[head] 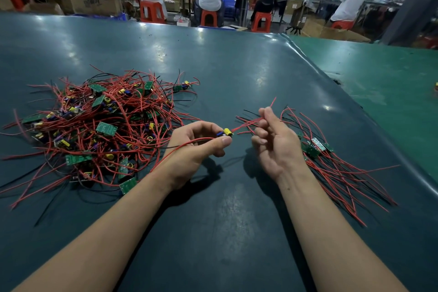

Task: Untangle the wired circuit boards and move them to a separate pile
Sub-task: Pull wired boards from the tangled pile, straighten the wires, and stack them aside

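Note:
A tangled heap of small green circuit boards (106, 128) with red and black wires lies on the left of the dark green table (225, 208). My left hand (196, 147) pinches one board with a yellow part (228, 132) between thumb and fingers, just above the table's middle. One red wire of this board runs back over my left wrist. Another red wire (244, 125) stretches right to my right hand (272, 142), which pinches it between thumb and fingers. A smaller pile of sorted boards (315, 148) with wires laid out straight lies right of and partly behind my right hand.
A lighter green table surface (379, 78) adjoins on the right. Beyond the table's far edge, several people sit on red stools (151, 10) at workbenches, with cardboard boxes (94, 0) on the floor.

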Available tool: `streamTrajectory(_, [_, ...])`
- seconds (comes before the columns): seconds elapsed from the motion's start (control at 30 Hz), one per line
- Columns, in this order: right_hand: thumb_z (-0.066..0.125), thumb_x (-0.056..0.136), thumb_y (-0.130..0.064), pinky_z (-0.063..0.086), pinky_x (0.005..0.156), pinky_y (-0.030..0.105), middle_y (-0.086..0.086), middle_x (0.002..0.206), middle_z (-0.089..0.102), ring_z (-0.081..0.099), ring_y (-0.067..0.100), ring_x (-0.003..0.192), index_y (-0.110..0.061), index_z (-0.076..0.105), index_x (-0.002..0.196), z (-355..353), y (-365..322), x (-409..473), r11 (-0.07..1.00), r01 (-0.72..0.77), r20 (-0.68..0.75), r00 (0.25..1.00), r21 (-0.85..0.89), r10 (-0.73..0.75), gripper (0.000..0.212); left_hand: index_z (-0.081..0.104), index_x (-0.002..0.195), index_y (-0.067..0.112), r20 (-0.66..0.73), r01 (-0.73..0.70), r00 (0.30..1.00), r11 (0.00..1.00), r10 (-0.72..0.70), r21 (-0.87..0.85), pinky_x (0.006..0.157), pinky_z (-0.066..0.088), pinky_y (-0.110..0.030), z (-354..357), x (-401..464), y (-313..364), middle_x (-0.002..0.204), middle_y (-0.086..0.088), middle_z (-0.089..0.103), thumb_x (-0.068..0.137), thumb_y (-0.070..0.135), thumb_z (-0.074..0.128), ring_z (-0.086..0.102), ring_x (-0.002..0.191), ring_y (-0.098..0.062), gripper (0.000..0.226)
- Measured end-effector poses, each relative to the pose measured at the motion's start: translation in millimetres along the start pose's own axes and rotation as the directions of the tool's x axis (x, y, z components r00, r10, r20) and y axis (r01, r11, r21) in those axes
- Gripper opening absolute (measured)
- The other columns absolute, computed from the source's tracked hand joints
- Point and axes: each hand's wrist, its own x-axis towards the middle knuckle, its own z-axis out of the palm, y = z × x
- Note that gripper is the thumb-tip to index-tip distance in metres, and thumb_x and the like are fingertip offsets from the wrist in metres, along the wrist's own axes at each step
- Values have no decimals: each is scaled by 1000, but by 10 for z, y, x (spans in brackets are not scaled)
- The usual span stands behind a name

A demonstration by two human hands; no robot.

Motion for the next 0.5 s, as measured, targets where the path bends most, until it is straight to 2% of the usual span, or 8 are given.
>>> streamTrajectory(0.07, [62,86,-25,28,34,12,-6,55,45,35,1,38,-6,63,93,8,-7,-32,998,-64,139,988,2,63,20,68,83,7,6,37,999,996,-37,-81,64,49,-25,-21,10,0,73,-8,67,68,11,79,58,59,-19,19])
streamTrajectory(0.13, [63,81,-23,28,34,12,-5,55,45,35,1,37,-5,65,97,7,-11,-47,997,-69,213,974,-31,74,24,70,80,9,56,70,996,989,-64,-130,63,49,-25,-34,11,-1,73,-12,65,70,7,81,56,59,-20,16])
streamTrajectory(0.33, [70,78,-21,27,36,13,-3,57,55,38,3,38,-7,71,84,-1,-9,-30,987,24,97,995,-157,-9,16,70,75,13,101,110,990,984,-96,-141,58,49,-22,-28,9,8,70,-9,64,69,7,76,55,54,-17,10])
streamTrajectory(0.5, [66,76,-13,31,35,12,0,59,55,41,3,40,-11,63,87,21,-57,-56,997,-76,174,982,27,70,12,71,75,13,116,127,988,974,-106,-188,57,48,-23,-61,20,7,69,-9,63,72,7,73,54,54,-18,7])
